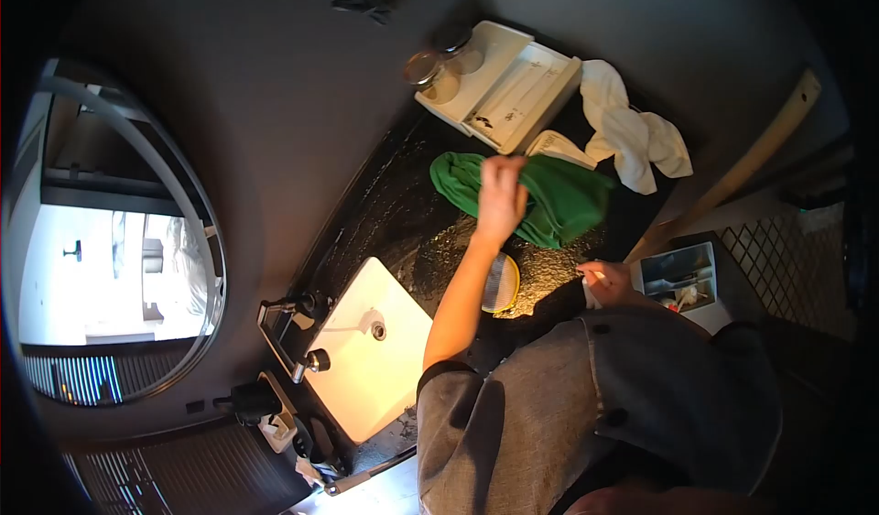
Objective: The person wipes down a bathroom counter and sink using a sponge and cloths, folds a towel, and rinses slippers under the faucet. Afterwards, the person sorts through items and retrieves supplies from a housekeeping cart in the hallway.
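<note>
Two jars (432,80) (clear ones) stand beyond the green cloth (568,199).

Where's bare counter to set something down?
Bare: wet-looking black counter along the wall, between sink and white tray; also inside the sink. Crowded: far end, with tray, jars, white towel and green cloth in the left hand.

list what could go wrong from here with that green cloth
1. The left hand is on the green cloth close to the white tray, so a wide sweep might knock the lidded jars there.
2. The round mesh item with a yellow rim lies partly hidden by the left forearm, so it could get bumped.
3. The dark counter looks shiny, perhaps wet, so things might slide.
</note>
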Action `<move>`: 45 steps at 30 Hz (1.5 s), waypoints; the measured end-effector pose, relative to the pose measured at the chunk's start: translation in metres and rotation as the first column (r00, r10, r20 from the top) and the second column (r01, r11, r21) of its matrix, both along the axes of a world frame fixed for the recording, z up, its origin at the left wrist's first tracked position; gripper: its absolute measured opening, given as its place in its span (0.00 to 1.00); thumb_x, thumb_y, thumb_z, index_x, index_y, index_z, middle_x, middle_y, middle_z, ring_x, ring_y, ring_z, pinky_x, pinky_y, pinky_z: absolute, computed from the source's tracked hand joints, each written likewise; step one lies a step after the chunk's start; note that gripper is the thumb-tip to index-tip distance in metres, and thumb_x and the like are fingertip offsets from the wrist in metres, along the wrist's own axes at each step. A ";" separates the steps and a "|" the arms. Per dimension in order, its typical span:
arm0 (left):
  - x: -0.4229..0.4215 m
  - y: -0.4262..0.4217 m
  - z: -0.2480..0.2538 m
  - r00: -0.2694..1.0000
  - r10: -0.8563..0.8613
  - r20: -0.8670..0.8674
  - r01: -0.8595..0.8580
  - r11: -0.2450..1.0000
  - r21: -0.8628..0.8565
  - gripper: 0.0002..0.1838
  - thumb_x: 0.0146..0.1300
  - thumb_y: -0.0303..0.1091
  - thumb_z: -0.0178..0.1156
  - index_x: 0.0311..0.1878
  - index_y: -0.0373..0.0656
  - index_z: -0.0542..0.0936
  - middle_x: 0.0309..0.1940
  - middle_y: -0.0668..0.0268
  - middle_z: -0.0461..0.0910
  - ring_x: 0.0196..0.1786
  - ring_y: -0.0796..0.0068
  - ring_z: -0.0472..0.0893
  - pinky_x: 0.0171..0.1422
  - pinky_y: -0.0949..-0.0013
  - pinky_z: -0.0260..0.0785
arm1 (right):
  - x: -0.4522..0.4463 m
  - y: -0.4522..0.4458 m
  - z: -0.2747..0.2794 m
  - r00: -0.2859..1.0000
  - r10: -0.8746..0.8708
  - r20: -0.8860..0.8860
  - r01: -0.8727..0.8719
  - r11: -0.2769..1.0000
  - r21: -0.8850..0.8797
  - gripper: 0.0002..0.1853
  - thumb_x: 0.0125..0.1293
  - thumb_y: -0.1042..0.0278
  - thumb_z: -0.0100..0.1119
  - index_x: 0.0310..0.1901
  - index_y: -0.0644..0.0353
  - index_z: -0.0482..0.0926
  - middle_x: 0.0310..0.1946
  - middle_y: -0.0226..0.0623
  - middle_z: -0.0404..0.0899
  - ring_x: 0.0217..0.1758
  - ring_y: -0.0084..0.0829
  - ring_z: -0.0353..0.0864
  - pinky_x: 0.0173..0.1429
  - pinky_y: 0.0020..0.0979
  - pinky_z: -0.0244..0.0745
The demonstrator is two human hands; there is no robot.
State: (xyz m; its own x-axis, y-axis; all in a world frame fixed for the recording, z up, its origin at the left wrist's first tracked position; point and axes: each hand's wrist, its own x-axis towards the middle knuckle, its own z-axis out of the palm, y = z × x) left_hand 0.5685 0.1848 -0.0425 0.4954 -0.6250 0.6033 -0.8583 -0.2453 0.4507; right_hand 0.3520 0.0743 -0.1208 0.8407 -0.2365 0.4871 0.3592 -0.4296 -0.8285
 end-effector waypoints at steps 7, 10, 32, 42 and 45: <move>0.071 0.080 0.004 0.850 0.513 -0.121 -0.527 0.830 -0.186 0.18 0.50 0.21 0.52 0.48 0.41 0.74 0.39 0.56 0.64 0.44 0.60 0.67 0.50 0.65 0.62 | 0.010 0.014 0.029 0.896 0.443 -0.036 -0.441 0.896 0.046 0.12 0.57 0.72 0.55 0.44 0.60 0.76 0.15 0.29 0.71 0.15 0.21 0.70 0.20 0.25 0.61; 0.068 0.078 -0.026 0.901 0.410 -0.137 -0.408 0.912 0.044 0.25 0.51 0.37 0.59 0.56 0.48 0.71 0.48 0.55 0.64 0.54 0.56 0.65 0.58 0.57 0.58 | 0.037 0.029 0.055 0.699 0.643 -0.313 -0.625 0.762 0.168 0.12 0.56 0.70 0.54 0.43 0.54 0.77 0.20 0.33 0.75 0.20 0.30 0.74 0.26 0.29 0.68; 0.151 0.145 -0.063 0.672 0.701 0.241 -0.733 0.579 0.357 0.33 0.41 0.31 0.60 0.54 0.70 0.69 0.53 0.68 0.65 0.54 0.60 0.65 0.50 0.52 0.62 | 0.044 0.031 0.032 0.722 0.384 -0.576 -0.378 0.916 0.137 0.10 0.55 0.72 0.53 0.40 0.56 0.77 0.21 0.38 0.75 0.25 0.31 0.77 0.31 0.30 0.70; 0.051 0.175 -0.020 0.638 0.693 0.337 -0.770 0.556 0.313 0.25 0.45 0.32 0.57 0.51 0.53 0.70 0.52 0.59 0.63 0.57 0.57 0.61 0.54 0.45 0.54 | 0.025 0.027 0.025 0.889 0.237 -0.392 -0.214 0.971 0.103 0.07 0.55 0.75 0.51 0.35 0.62 0.78 0.26 0.39 0.78 0.29 0.32 0.80 0.33 0.27 0.71; -0.028 0.150 -0.026 0.741 0.669 -0.057 -0.605 0.701 0.378 0.19 0.37 0.43 0.63 0.35 0.45 0.78 0.46 0.59 0.63 0.52 0.54 0.60 0.53 0.52 0.53 | 0.023 0.028 0.025 0.885 0.232 -0.405 -0.213 0.973 0.091 0.07 0.56 0.76 0.51 0.35 0.61 0.78 0.24 0.38 0.78 0.27 0.29 0.79 0.33 0.26 0.70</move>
State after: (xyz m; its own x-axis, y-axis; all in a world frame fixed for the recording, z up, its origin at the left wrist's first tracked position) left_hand 0.5407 0.3346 -0.0687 0.9216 -0.2547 0.2928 -0.3553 -0.8574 0.3724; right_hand 0.3754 0.1023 -0.0957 0.9962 -0.0325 0.0814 0.0656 -0.3390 -0.9385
